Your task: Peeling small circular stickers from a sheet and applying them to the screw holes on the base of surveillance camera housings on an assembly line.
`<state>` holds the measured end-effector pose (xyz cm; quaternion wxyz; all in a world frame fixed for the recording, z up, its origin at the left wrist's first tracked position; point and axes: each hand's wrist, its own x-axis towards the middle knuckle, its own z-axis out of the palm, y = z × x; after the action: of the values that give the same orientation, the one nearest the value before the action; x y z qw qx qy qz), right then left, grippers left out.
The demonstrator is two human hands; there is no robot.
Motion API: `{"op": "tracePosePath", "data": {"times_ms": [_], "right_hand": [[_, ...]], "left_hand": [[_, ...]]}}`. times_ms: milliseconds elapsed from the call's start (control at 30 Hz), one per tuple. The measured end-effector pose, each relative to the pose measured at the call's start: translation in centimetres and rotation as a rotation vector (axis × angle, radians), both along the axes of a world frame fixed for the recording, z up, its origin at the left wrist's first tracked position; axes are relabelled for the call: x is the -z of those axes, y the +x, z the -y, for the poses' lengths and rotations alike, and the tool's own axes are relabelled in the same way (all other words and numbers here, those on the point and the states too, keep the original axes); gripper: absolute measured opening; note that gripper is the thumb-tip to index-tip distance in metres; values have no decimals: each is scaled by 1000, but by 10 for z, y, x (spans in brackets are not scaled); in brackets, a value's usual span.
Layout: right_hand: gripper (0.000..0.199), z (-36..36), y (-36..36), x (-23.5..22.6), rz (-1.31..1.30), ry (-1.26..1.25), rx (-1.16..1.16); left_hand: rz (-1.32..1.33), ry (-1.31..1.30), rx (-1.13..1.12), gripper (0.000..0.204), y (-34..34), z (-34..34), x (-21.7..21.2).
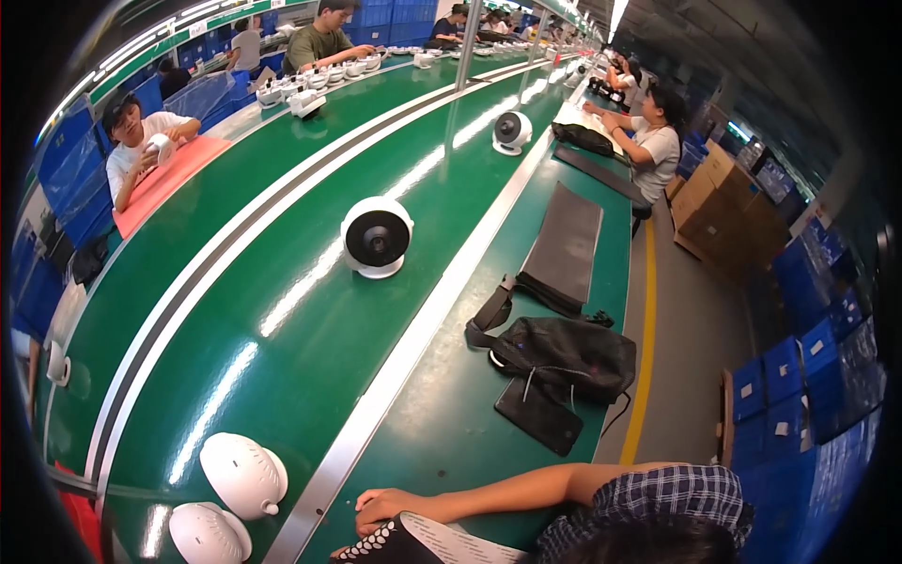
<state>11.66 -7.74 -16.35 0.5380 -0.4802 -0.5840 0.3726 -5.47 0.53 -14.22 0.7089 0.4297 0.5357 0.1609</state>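
Note:
Neither of my own hands shows. Along the lower edge a person in a plaid sleeve (691,489), with dark hair in front of it, rests a bare forearm (526,493) on the green bench. That person's hand (378,508) lies near the metal rail, fingers curled; whether it holds anything is hidden. Below the hand is a black-and-white patterned piece (442,540) whose kind I cannot make out. Two white rounded housings (242,475) (209,534) lie at lower left. A white round device with a black face (378,237) stands mid-belt, and a similar device (510,133) stands farther off.
On the right-hand bench (460,414) lie a black bag (568,357), a dark phone-like slab (537,414) and a grey mat (564,240). A metal rail (413,348) borders the green belt. Co-workers sit on both sides. Cartons (728,202) and blue crates (785,367) flank the aisle.

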Motion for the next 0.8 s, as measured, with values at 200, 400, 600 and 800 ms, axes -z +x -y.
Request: {"op": "tracePosePath", "data": {"times_ms": [200,400,600,800], "right_hand": [[25,0,-1,4,-8,-8,9],[18,-1,-1,1,-13,41,-9],[16,1,-1,-1,-38,5,5],[15,1,1,-5,-46,59,1]], "left_hand": [[-7,-2,14,66,4,0,-3],[-12,6,21,66,5,-1,-7],[-15,13,25,66,4,-1,-10],[-11,20,23,66,2,1,-12]]}}
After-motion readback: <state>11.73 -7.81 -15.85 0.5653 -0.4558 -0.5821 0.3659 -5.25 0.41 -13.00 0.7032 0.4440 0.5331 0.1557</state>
